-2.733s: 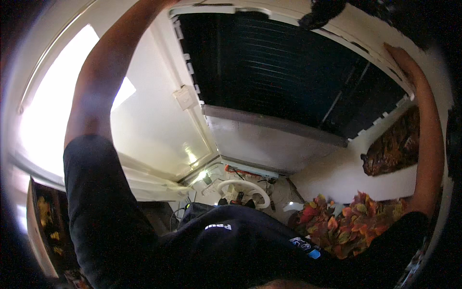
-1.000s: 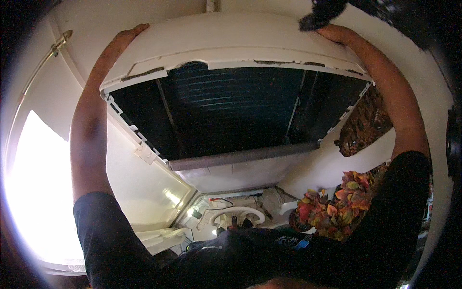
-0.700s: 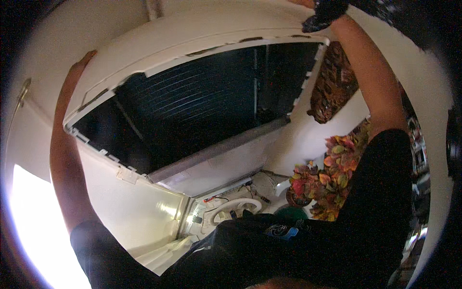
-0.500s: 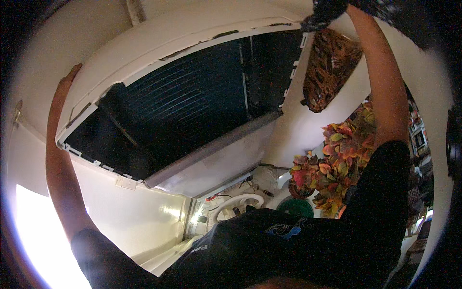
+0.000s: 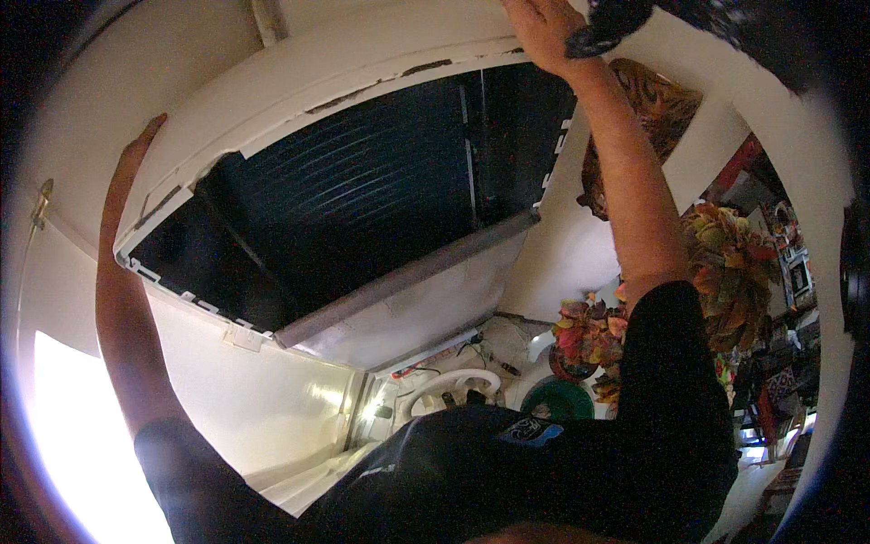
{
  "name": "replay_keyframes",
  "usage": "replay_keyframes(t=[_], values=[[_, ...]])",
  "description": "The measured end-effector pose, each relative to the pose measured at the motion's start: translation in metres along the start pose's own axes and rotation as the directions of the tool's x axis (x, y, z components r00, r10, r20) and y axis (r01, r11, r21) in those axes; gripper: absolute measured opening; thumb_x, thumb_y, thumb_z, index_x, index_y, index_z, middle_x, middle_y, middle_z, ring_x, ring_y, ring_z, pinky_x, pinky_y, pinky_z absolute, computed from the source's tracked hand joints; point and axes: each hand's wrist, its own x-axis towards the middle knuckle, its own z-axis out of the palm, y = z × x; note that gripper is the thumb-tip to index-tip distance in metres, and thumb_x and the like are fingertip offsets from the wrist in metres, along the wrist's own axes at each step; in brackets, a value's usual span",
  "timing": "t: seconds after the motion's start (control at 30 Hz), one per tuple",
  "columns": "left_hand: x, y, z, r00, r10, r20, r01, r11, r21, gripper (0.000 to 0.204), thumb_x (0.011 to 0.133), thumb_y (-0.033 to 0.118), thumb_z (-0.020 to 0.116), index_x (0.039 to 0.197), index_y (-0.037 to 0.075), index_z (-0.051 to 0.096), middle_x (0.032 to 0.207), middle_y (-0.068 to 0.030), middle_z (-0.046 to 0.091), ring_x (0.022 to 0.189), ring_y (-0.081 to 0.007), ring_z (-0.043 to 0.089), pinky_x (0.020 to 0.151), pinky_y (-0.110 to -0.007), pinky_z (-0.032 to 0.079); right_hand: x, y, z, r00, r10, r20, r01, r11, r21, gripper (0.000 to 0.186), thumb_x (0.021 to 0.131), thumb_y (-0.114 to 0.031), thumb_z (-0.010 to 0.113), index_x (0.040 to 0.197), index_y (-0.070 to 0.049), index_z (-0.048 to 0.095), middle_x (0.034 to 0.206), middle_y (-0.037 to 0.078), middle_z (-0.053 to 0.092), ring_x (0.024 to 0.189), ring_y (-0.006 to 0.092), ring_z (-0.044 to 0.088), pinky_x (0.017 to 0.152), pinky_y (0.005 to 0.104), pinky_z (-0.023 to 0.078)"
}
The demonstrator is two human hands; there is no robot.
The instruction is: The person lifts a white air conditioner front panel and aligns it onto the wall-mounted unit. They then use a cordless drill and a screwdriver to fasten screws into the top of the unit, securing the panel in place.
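The white, curved, broad housing (image 5: 362, 45) is at the upper middle of the view and serves as the reference for all positions below. Its notched rim frames a dark, ribbed interior (image 5: 335, 168); the rim is tilted, its left end lower than its right. A grey, narrow, padded-looking strip (image 5: 408, 276) borders the interior on the lower side. The left hand (image 5: 143, 140) is at the left end of the housing, fingertips against the shell; the thumb is hidden, so whether the fingers grip or only press cannot be told. The right hand (image 5: 546, 32) lies across the front edge near the right end, fingers extended, close together and cut off by the upper border; whether the thumb hooks beneath cannot be told. The wide spacing of the hands probably serves to balance the long housing and limit rocking. Right of the housing is a brown, carved, glossy plaque (image 5: 671, 104), apparently hung as decoration. Below and to the right are red-and-yellow leafy foliage (image 5: 584, 331) and a green, round container (image 5: 566, 394). Below the housing is a white, ring-shaped object (image 5: 453, 376), use unclear.
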Motion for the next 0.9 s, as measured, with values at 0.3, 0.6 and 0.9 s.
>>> replay_keyframes(t=[0.3, 0.6, 0.9], values=[[-0.037, -0.014, -0.015, 0.995, 0.078, -0.061, -0.067, 0.985, 0.16, 0.033, 0.098, 0.03, 0.046, 0.125, 0.012, 0.052, 0.112, -0.0129, 0.06, 0.097, -0.024, 0.059, 0.09, -0.035, 0.045, -0.025, -0.051, -0.046, 0.943, -0.313, -0.112, 0.323, 0.942, 0.095, 0.037, 0.104, -0.03, 0.039, 0.113, -0.012, 0.07, 0.105, 0.011, 0.072, 0.099, 0.0352, 0.067, 0.091, 0.0434, 0.051], [-0.07, -0.004, -0.014, 0.997, 0.051, -0.059, -0.042, 0.987, 0.156, 0.026, 0.097, 0.029, 0.046, 0.117, 0.013, 0.049, 0.104, -0.0109, 0.056, 0.09, -0.0224, 0.054, 0.083, -0.034, 0.042, -0.085, -0.269, -0.067, 0.515, -0.787, -0.339, 0.857, 0.463, 0.226, 0.032, 0.087, -0.025, 0.066, 0.109, -0.003, 0.068, 0.108, 0.014, 0.068, 0.106, 0.0337, 0.063, 0.096, 0.0435, 0.048], [-0.07, -0.018, -0.012, 0.998, 0.057, -0.035, -0.053, 0.992, 0.114, 0.019, 0.097, 0.028, 0.045, 0.109, 0.014, 0.047, 0.097, -0.0088, 0.052, 0.082, -0.0208, 0.05, 0.077, -0.032, 0.04, -0.076, -0.381, 0.009, 0.635, -0.772, -0.017, 0.739, 0.601, 0.305, 0.046, 0.089, -0.048, 0.06, 0.098, -0.003, 0.069, 0.085, 0.016, 0.071, 0.082, 0.0389, 0.069, 0.075, 0.0523, 0.055]])
